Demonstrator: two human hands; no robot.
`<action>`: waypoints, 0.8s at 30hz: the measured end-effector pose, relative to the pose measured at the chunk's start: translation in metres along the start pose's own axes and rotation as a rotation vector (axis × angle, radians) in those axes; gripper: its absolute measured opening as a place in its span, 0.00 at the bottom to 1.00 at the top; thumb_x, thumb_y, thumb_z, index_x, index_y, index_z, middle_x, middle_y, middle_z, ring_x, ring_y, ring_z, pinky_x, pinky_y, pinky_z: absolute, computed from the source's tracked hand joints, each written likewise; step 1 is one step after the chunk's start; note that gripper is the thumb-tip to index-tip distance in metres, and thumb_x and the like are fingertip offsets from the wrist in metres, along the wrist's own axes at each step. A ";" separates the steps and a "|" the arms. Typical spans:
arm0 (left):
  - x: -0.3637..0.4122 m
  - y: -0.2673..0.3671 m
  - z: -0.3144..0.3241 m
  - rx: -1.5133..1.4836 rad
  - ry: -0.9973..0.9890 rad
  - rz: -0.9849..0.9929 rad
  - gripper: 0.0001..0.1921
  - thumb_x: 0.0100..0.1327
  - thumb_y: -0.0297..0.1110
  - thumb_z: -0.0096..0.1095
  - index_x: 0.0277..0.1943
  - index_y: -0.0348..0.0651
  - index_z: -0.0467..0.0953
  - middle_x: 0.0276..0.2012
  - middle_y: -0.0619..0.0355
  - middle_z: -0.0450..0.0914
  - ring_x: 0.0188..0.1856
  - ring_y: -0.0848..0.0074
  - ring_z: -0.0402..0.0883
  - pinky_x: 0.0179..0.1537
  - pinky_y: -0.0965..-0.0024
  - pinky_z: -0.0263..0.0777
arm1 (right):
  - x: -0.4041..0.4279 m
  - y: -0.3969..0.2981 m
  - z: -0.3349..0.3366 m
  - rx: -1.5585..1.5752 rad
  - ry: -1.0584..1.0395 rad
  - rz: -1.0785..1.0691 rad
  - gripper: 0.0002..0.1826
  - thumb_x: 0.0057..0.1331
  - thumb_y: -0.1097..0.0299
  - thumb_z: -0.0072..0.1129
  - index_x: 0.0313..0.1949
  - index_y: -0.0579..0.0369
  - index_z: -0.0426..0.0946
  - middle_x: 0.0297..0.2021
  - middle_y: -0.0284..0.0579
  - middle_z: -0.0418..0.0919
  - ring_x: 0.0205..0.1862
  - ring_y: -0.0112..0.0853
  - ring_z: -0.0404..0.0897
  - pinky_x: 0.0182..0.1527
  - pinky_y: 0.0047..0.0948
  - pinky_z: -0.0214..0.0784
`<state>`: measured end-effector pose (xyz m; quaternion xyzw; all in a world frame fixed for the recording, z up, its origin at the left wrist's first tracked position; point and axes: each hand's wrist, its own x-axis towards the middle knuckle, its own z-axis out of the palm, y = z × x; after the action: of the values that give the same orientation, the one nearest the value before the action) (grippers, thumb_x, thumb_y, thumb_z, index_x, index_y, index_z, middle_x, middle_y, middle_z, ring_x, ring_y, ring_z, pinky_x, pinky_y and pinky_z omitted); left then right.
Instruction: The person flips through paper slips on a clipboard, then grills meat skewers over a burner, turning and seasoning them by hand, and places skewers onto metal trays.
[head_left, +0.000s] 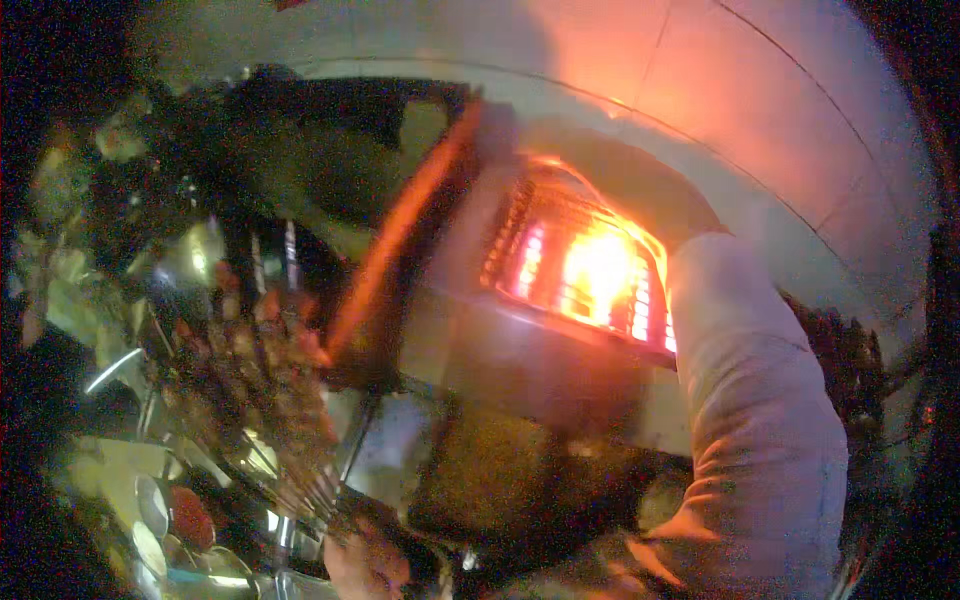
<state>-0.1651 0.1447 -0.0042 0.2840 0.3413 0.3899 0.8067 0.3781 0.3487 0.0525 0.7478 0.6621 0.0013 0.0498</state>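
At the lower left, my left hand (367, 555) is closed around the lower ends of a bundle of thin skewers (319, 487). Browned pieces of food, which look like meat, cover the upper part of the bundle (247, 375). My right arm, in a light long sleeve (757, 375), reaches up along the right side of a brightly glowing heater (600, 270) with a wire guard. Beyond the cuff, my right hand (637, 169) is a blurred orange-lit shape over the heater's top. Its fingers cannot be made out.
Spoons or small rounded dishes (151, 506) and a red rounded thing (193, 517) lie at the lower left. An orange-lit bar or edge (405, 232) slants left of the heater. A pale panelled surface (450, 37) curves across the top. Much of the surroundings is dark and blurred.
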 end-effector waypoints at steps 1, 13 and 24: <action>0.004 -0.002 -0.004 0.043 -0.047 -0.006 0.12 0.63 0.38 0.52 0.46 0.43 0.64 0.16 0.66 0.57 0.13 0.85 0.55 0.12 0.81 0.52 | -0.028 0.046 -0.011 0.150 -0.015 0.236 0.09 0.53 0.65 0.53 0.34 0.50 0.76 0.23 0.44 0.74 0.20 0.30 0.71 0.21 0.30 0.60; 0.089 -0.046 0.182 0.443 -0.542 -0.510 0.08 0.62 0.40 0.51 0.39 0.48 0.69 0.21 0.68 0.68 0.17 0.87 0.62 0.14 0.82 0.54 | -0.433 0.018 -0.050 0.850 0.176 0.556 0.14 0.63 0.66 0.43 0.45 0.57 0.69 0.25 0.43 0.74 0.20 0.29 0.74 0.24 0.30 0.67; 0.116 -0.126 0.213 0.362 -0.634 -0.734 0.09 0.64 0.41 0.48 0.41 0.49 0.70 0.15 0.70 0.62 0.13 0.86 0.55 0.12 0.82 0.49 | -0.544 -0.106 -0.022 0.258 0.606 0.681 0.29 0.45 0.86 0.37 0.50 0.60 0.67 0.45 0.49 0.71 0.51 0.39 0.70 0.57 0.33 0.57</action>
<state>0.1085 0.1317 -0.0048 0.3848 0.2191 -0.0894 0.8922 0.2043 -0.1759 0.1012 0.8883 0.3588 0.1532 -0.2422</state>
